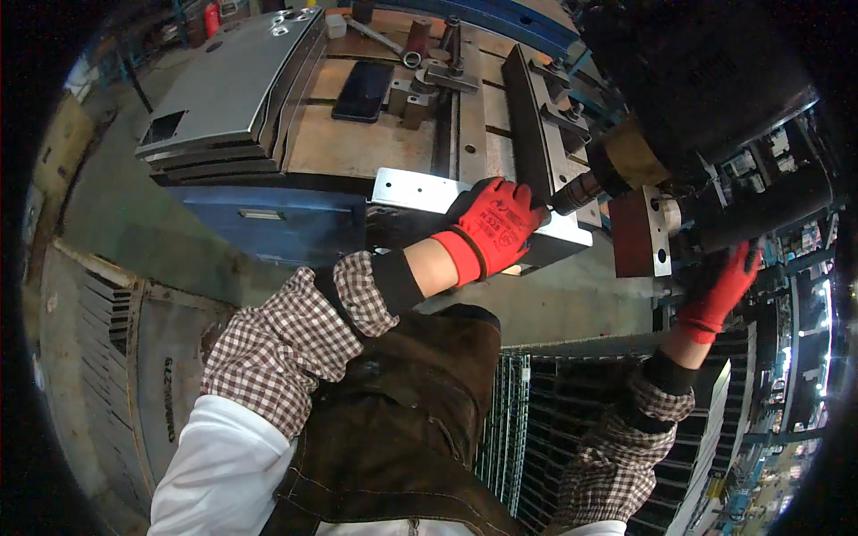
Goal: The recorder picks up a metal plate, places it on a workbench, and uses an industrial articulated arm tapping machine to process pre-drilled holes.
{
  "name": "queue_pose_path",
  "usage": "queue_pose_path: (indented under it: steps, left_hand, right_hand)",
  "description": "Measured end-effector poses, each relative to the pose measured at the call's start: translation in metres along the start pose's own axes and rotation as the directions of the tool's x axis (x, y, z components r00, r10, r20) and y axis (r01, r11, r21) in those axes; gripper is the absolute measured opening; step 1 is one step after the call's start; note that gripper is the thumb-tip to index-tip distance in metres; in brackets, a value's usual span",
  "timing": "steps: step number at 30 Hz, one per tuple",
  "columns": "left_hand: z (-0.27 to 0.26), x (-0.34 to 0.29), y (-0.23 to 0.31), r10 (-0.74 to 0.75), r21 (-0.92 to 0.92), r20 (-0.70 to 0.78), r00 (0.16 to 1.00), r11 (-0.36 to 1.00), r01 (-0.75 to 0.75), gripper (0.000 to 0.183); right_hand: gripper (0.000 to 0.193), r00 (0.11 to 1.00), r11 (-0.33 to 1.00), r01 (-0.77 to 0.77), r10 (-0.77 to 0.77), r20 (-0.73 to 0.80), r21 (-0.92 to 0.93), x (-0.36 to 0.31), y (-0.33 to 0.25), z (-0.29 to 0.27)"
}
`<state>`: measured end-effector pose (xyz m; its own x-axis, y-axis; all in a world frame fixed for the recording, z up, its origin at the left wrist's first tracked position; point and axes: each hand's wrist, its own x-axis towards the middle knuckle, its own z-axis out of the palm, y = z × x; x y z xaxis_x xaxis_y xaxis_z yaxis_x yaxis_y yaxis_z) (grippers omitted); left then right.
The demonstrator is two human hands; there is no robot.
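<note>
My left hand (499, 229), in a red glove, is closed over a long bright metal plate (413, 189) with small holes, holding it at the front edge of the machine table. Just right of its fingertips, the drill chuck (579, 191) points down at the plate, close to the glove. My right hand (722, 291), also red-gloved, is raised beneath the machine's dark cylinder (760, 207). Its fingers curl at the machine's side, and what they grip is hidden. A dark steel bar (534, 125) lies along the table behind the plate.
Stacked grey metal sheets (237, 80) stand at the table's left. A phone (362, 91), a wrench (380, 37) and clamp blocks (447, 76) lie on the slotted table. A reddish block (636, 234) hangs by the machine. Below right is a wire rack (509, 420).
</note>
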<state>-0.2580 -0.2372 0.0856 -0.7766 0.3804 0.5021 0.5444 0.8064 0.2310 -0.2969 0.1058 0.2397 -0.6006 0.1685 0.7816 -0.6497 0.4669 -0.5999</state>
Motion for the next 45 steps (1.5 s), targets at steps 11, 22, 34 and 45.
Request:
queue_pose_path:
  steps: [11, 22, 34, 45]
  left_hand:
    - [-0.001, 0.003, 0.003, 0.009, -0.005, -0.003, 1.000, 1.000, -0.009, 0.057]
    - [-0.005, 0.003, 0.003, 0.002, 0.030, 0.040, 0.999, 1.000, -0.003, 0.060]
    - [-0.004, 0.001, 0.003, 0.010, 0.024, 0.040, 0.999, 1.000, -0.011, 0.061]
    - [-0.004, 0.002, 0.002, 0.007, 0.015, 0.054, 0.998, 1.000, -0.008, 0.063]
  right_hand:
    - [0.062, 0.968, 0.971, 0.238, -0.240, 0.072, 0.032, -0.002, -0.120, 0.045]
    - [0.051, 0.921, 0.932, 0.358, -0.342, 0.185, -0.061, 0.003, -0.116, 0.062]
    - [0.053, 0.846, 0.734, 0.533, -0.475, 0.242, -0.421, 0.014, -0.102, 0.048]
    - [0.051, 0.779, 0.471, 0.594, -0.539, 0.320, -0.653, 0.010, -0.107, 0.045]
